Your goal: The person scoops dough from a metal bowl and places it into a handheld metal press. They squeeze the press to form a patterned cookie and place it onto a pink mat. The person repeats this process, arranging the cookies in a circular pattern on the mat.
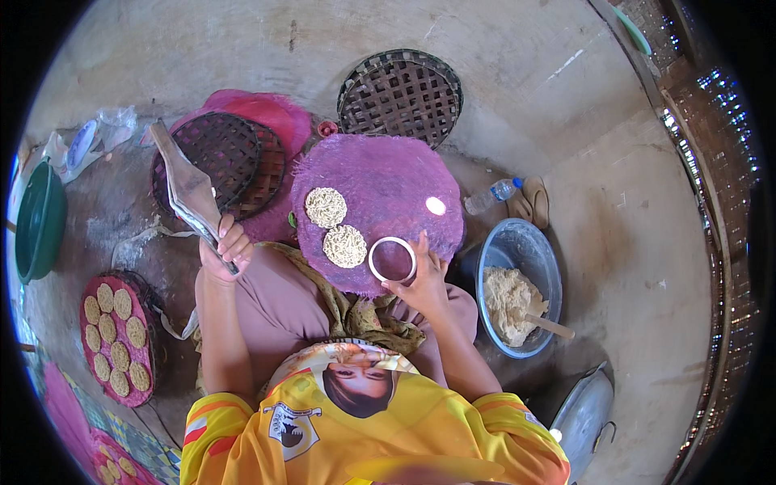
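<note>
My left hand point(227, 250) is raised above my left knee, gripping the narrow end of a paddle-shaped wooden tool point(193, 182) that looks made of two layered boards. In front of my lap is a round surface covered with purple woven cloth point(388, 167). On its left half lie two flat rounds of squiggly, noodle-like dough, an upper round point(325, 207) and a lower round point(345, 246). Beside the lower one, a pale ring point(371, 260) rests on the cloth, with purple showing through its middle. The thumb and fingers of my right hand point(427, 280) hold the ring's right side.
At right stands a blue-grey basin point(483, 303) of dough point(506, 297) with a wooden spatula point(548, 325). A plastic bottle point(492, 196) and sandals point(535, 200) lie beyond. Woven trays point(400, 94) lie ahead. Leftward are a pink-covered tray point(109, 303) of several rounds and a green basin point(39, 221).
</note>
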`<control>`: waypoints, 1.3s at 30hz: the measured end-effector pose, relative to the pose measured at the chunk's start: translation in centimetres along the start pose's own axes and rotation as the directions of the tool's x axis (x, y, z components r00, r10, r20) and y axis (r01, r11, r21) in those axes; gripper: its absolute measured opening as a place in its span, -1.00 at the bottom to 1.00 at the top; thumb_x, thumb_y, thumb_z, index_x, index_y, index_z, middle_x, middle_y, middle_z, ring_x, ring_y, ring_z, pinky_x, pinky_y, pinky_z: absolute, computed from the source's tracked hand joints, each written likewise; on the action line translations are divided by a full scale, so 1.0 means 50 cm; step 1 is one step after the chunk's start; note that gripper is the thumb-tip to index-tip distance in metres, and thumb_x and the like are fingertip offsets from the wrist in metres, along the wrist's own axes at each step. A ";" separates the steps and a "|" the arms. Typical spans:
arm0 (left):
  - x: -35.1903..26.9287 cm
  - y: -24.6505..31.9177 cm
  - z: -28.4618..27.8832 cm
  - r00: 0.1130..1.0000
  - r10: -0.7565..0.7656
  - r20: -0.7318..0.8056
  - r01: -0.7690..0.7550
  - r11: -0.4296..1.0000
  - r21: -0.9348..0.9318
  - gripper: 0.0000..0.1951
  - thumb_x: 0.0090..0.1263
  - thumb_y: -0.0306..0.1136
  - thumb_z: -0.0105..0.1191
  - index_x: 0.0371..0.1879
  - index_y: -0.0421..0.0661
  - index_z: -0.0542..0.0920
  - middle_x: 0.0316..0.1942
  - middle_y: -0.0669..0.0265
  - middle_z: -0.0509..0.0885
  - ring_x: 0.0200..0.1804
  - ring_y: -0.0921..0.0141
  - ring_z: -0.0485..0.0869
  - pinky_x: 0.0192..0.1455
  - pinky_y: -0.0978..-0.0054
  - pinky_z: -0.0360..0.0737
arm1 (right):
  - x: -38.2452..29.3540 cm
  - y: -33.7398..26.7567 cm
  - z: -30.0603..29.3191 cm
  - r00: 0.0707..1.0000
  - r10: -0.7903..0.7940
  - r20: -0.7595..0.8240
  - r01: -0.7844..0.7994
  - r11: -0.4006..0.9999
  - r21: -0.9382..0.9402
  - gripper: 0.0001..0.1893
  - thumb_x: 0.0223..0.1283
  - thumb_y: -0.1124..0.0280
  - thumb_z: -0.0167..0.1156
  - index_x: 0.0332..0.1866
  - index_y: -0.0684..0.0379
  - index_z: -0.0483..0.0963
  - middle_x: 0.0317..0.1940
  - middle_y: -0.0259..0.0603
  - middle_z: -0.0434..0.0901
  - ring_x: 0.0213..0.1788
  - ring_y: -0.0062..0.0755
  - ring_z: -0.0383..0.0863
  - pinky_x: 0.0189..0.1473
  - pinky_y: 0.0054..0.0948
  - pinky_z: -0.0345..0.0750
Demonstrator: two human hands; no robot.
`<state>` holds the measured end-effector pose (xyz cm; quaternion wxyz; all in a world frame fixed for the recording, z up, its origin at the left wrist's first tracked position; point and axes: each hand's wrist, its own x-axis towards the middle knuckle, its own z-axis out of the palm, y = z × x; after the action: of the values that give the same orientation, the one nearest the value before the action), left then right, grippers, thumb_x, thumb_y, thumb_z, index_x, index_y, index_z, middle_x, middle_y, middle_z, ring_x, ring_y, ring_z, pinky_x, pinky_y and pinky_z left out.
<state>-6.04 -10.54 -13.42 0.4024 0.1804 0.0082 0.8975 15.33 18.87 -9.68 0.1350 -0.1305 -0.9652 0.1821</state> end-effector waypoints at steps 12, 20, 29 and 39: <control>0.012 -0.234 0.081 0.773 -0.632 -0.051 0.629 0.774 -0.072 -0.49 0.20 0.09 -0.24 -0.66 -0.17 0.43 -0.85 0.36 0.31 -0.83 0.44 0.27 -0.76 0.49 0.21 | 0.009 0.067 -0.028 0.879 0.460 -0.126 -0.181 0.566 0.804 -0.18 -0.15 0.07 0.35 0.22 0.24 0.18 -0.12 -0.20 0.54 -0.09 -0.27 0.50 0.06 -0.31 0.31; -0.015 -0.474 0.136 0.489 -0.737 -0.467 0.872 0.401 0.280 -0.40 0.32 0.20 -0.30 -0.57 -0.15 0.51 -0.65 0.26 0.52 -0.64 0.45 0.49 -0.61 0.56 0.45 | -0.042 -0.006 -0.160 0.889 0.358 -0.286 0.191 0.278 0.942 -0.18 -0.17 -0.34 0.11 0.00 0.22 0.27 -0.32 -0.17 0.46 -0.36 -0.40 0.48 -0.32 -0.54 0.47; -0.073 -0.379 0.082 0.689 0.078 -0.720 0.459 0.722 0.518 -0.55 0.21 -0.20 0.02 0.09 0.02 0.29 -0.16 0.43 0.47 -0.17 0.43 0.43 -0.09 0.36 0.37 | -0.197 0.140 -0.268 0.620 0.410 -0.669 0.161 0.768 0.620 -0.57 0.05 0.19 0.19 -0.11 0.30 0.34 -0.32 -0.23 0.45 -0.36 -0.53 0.41 -0.31 -0.57 0.39; 0.015 -0.324 0.079 0.745 0.328 -0.581 0.144 0.771 0.620 -0.34 0.28 0.15 -0.16 0.28 0.06 0.09 0.10 0.44 0.33 -0.01 0.42 0.36 0.07 0.33 0.30 | -0.211 0.181 -0.234 0.648 0.427 -0.631 0.144 0.745 0.651 -0.62 0.06 0.23 0.14 -0.15 0.34 0.35 -0.33 -0.24 0.44 -0.28 -0.48 0.39 -0.18 -0.49 0.36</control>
<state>6.47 0.43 -12.06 0.2407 -0.0246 0.4397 0.8649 30.58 27.52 -4.94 0.5400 -0.2190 -0.6799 0.4452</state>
